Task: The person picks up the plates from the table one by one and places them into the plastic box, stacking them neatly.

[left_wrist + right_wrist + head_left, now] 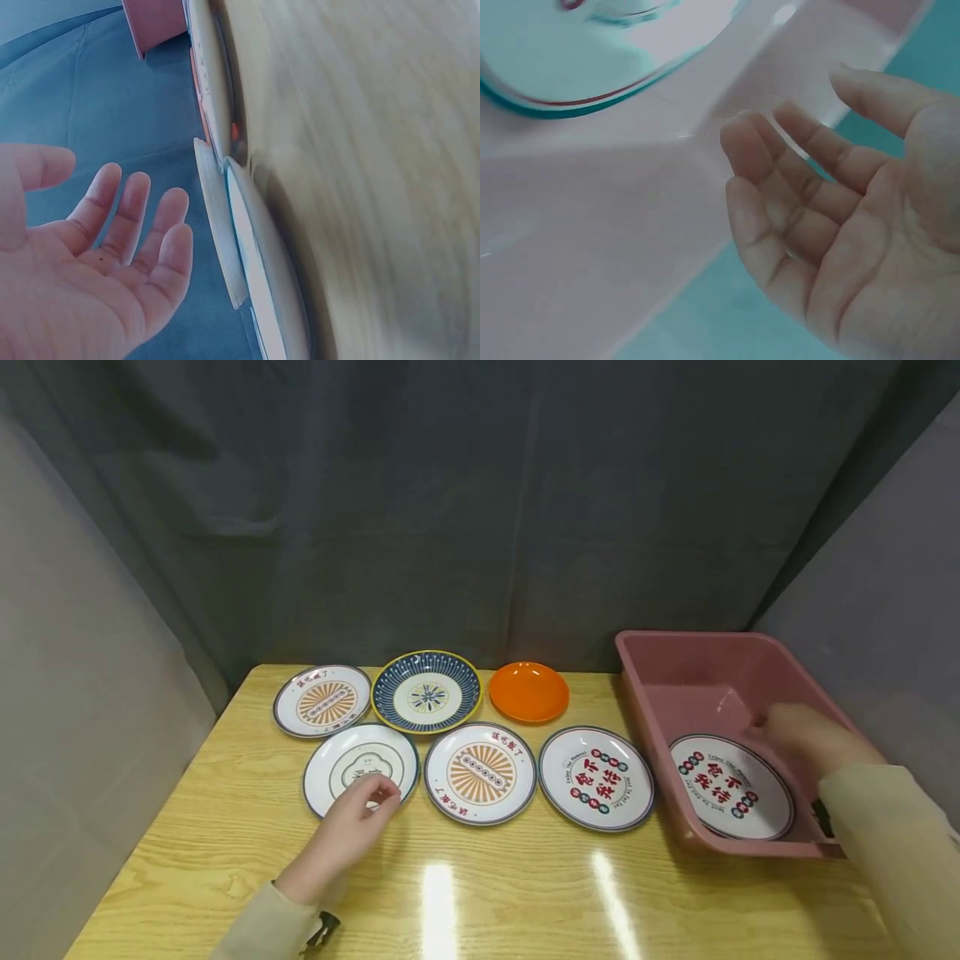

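Note:
My left hand (352, 827) hovers above the near edge of a white plate with a green rim (337, 762). In the left wrist view its fingers (169, 259) curl loosely and hold nothing. My right hand (813, 735), blurred in the head view, is over the right side of a pink plastic basin (663, 752). A white plate with red characters (765, 777) lies inside that basin, left of the hand. The right wrist view has the right hand (840, 217) with loosely bent fingers, nothing in them, apart from the plate (577, 67).
On the wooden table (225, 860) lie a sunburst plate (288, 710), a blue-patterned dish (382, 689), an orange plate (528, 692), a second sunburst plate (450, 752) and another red-character plate (558, 768). A dark curtain (450, 527) hangs behind; grey panels (82, 693) flank the table.

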A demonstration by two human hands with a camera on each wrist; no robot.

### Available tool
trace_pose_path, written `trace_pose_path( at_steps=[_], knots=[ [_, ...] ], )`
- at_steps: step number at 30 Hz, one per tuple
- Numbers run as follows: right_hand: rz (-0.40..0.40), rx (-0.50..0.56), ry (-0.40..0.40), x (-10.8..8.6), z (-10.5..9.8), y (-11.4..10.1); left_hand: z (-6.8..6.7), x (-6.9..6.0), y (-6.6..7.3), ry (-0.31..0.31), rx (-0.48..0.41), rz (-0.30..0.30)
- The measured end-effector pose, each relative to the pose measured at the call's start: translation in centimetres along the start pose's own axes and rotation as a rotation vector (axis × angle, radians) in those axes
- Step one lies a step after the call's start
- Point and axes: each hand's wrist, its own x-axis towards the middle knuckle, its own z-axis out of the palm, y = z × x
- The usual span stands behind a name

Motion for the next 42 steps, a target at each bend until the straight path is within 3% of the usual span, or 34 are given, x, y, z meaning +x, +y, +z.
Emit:
trace_pose_path(
  at_steps=[8, 13, 23, 33, 38, 42],
  knots=[
    [-0.094, -0.008, 0.192, -4.0, -1.4, -4.4, -0.8, 0.1, -0.1, 0.016, 0.001, 0.011],
    [-0.178, -0.040, 0.393, -5.6, -1.4, -7.8, -1.5, 0.2, -0.6, 0.057, 0.006, 0.012],
    [-0.294, 0.037, 0.626, -10.3, -0.9, -15.6, -3.3, 0.5, -1.8, 0.110, 0.017, -0.039],
    [-0.493, 0.064, 0.870, -12.1, 2.9, -20.9, -4.6, 0.5, -2.7, 0.195, 0.136, -0.084],
    [-0.636, 0.070, 0.903, -13.2, 5.7, -22.3, -5.4, 0.5, -3.5, 0.186, 0.180, -0.140],
    [-0.706, 0.078, 0.878, -13.9, 8.0, -23.3, -5.8, 1.0, -4.9, 0.144, 0.224, -0.197]
  ],
)
